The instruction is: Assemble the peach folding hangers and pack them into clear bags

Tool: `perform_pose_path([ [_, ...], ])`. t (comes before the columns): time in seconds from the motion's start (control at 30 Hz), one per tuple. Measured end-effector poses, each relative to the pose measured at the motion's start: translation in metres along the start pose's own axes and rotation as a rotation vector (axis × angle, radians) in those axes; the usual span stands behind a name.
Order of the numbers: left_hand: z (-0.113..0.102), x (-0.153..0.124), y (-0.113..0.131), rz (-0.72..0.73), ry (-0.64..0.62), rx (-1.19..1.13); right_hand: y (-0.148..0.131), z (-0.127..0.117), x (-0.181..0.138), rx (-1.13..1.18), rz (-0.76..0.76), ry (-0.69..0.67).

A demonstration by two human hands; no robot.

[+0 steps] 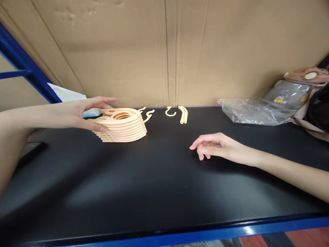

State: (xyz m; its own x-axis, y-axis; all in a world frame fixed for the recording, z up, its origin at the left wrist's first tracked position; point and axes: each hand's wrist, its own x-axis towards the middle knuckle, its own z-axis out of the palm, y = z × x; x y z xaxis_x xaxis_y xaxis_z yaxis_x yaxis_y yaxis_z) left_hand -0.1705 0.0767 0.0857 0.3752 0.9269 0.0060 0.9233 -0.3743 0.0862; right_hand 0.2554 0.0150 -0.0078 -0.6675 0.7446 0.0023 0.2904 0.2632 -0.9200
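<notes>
A stack of several peach plastic hanger parts [122,125] sits on the black table top [154,185] at the back left. My left hand [86,111] grips the stack's left end, thumb against its front edge and fingers over the back. My right hand [218,145] rests on the table to the right of centre, fingers loosely curled, holding nothing. Loose peach hook pieces [148,115] lie just right of the stack. Another hook [170,112] and a pair of curved peach bars [183,114] lie further right near the back wall.
A cardboard sheet [167,51] forms the back wall. A crumpled clear plastic bag [253,111] and a water bottle [295,91] lie at the back right. A blue shelf frame [25,68] rises at the left. The table's blue front edge [231,233] runs along the bottom.
</notes>
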Motion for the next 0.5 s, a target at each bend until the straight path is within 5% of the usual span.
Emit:
perform_pose_path([
  [0.37,0.0,0.001,0.0,0.022,0.008,-0.049,0.0,0.0,-0.001,0.005,-0.005,-0.005],
  [0.5,0.002,0.002,0.022,0.009,0.173,-0.189,0.0,0.0,0.0,-0.007,-0.002,-0.006],
])
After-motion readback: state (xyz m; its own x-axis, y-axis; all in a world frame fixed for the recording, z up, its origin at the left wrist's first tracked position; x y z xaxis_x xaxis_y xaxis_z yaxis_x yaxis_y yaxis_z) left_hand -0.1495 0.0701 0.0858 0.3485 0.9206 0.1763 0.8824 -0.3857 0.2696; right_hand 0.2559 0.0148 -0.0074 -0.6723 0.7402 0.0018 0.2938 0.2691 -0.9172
